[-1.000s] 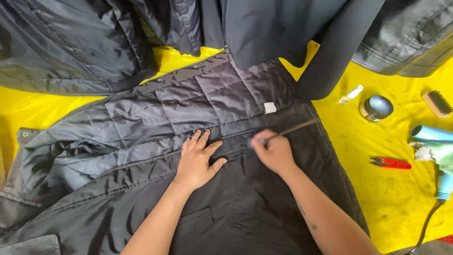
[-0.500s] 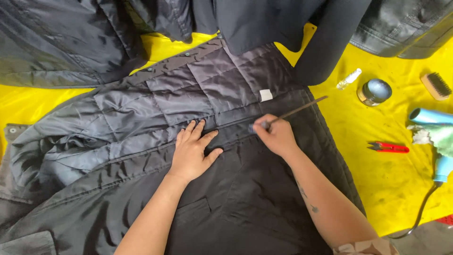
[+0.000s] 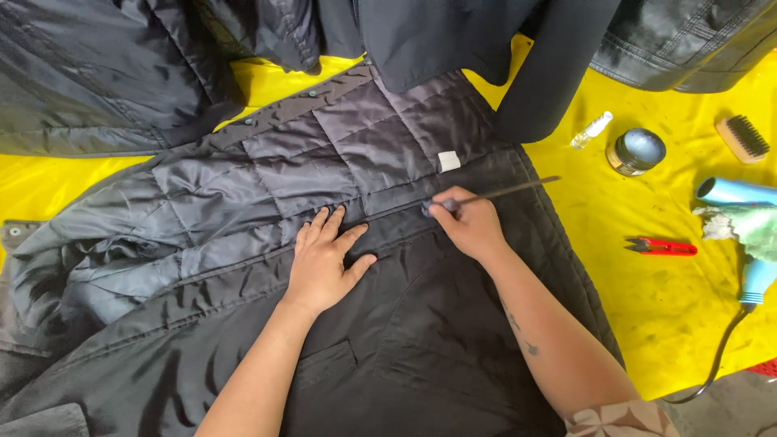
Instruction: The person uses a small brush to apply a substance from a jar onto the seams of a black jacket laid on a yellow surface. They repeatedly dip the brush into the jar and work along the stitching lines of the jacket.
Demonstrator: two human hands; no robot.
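— Jacket [image 3: 243, 267] lies flat on the yellow sheet [image 3: 680, 316], lining up. Left hand [image 3: 324, 259] presses it, fingers spread.

— Right hand [image 3: 469, 225]?

— Closed around a thin tool [image 3: 518, 188] at the seam. Bare sheet right of the hem; snips [image 3: 660, 246], tin [image 3: 636, 151], brush [image 3: 743, 137] beyond.

— Changed?

— Both hands sit slightly further right along the seam.

label [image 3: 448, 161]: small white square tab sewn on quilted lining | just above right hand's [image 3: 468, 227] pinch | round silver tin [image 3: 636, 151] and small clear bottle [image 3: 592, 130]: well right of grip, on yellow sheet
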